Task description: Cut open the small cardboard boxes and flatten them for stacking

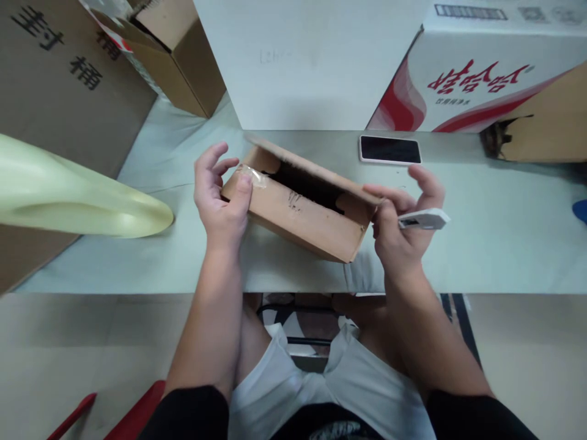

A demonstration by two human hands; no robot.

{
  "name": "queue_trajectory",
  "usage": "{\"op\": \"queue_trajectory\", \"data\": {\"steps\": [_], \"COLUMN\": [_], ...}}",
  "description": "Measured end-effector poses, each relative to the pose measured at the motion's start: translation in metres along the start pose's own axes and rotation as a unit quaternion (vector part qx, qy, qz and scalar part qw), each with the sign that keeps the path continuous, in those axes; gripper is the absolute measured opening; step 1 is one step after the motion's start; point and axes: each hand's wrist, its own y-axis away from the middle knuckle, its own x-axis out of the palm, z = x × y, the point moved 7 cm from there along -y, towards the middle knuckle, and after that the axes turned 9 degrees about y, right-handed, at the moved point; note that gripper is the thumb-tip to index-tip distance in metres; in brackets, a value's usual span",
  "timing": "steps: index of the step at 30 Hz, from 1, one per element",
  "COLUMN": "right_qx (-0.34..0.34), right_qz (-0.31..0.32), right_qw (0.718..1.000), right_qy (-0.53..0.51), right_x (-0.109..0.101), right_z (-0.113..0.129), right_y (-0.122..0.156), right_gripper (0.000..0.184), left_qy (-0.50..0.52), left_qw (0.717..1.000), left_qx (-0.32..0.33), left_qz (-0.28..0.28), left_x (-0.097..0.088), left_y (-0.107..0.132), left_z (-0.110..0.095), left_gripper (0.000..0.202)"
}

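Observation:
A small brown cardboard box (305, 214) is tilted above the table's front part, its top slit open onto a dark inside. Clear tape (254, 176) clings near its left end. My left hand (222, 195) grips that end, thumb on the front panel. At the right corner, my right hand (403, 226) pinches the edge of the lifted flap between thumb and fingers. It also carries a white-handled box cutter (424, 219), tucked between thumb and index finger and pointing right; whether the blade is out cannot be seen.
A phone (389, 150) lies behind my right hand on the pale cloth-covered table (495, 244). White cartons (307, 67) line the back, with a brown box (192, 67) at back left. A yellow-green rounded object (92, 195) juts in from the left. Something blue (580, 211) sits at the right edge.

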Motion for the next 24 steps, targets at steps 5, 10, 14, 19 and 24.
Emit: {"op": "queue_trajectory", "data": {"steps": [5,10,14,19,24], "right_qx": [-0.032,-0.013,0.062,0.196,0.310], "right_qz": [0.098,0.099,0.040,-0.031,0.200], "right_qw": [0.995,0.994,0.995,0.978,0.920], "right_qy": [-0.017,-0.032,-0.073,-0.065,-0.132], "right_x": [0.013,0.013,0.009,0.000,0.032], "right_z": [0.006,0.003,-0.014,-0.054,-0.064], "right_y": [0.001,0.000,-0.004,-0.014,-0.003], "right_gripper": [0.026,0.029,0.026,0.023,0.033], "left_qy": [-0.022,-0.016,-0.024,0.037,0.068], "left_qw": [0.999,0.991,0.995,0.999,0.990], "left_qx": [-0.020,0.022,-0.009,0.017,-0.004], "left_qz": [0.043,0.129,0.101,0.027,-0.124], "left_x": [0.005,0.013,0.007,-0.013,-0.043], "left_y": [-0.002,-0.002,-0.002,-0.010,-0.017], "left_z": [-0.004,-0.018,-0.010,0.012,0.036], "left_gripper": [0.040,0.035,0.031,0.022,0.023]}}
